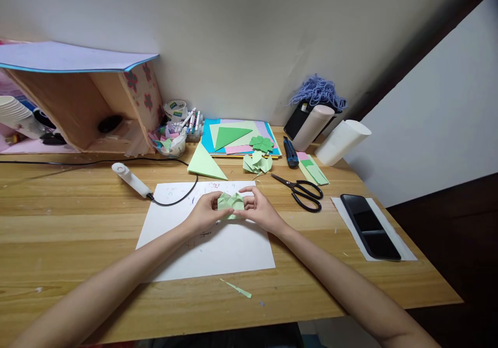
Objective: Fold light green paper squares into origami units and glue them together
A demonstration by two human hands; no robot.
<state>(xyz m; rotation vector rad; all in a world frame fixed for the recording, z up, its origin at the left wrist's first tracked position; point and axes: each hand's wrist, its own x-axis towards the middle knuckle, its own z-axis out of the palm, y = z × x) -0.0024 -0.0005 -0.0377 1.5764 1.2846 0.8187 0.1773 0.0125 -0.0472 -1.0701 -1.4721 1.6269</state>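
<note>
Between my two hands is a small light green folded paper, creased into points along its top edge. My left hand pinches its left side, thumb in front and fingers behind. On the right side my right hand grips it with the thumb along the lower edge and the index finger raised. Both hands are above a white sheet with marker specks on it. Beyond them lie a folded light green shape, a darker green paper clover and a pale green paper triangle.
Black-handled scissors and a utility knife lie to the right. A phone rests farther right. On the left is a white glue gun-like stick with a black cable. A green paper sliver lies near the front edge.
</note>
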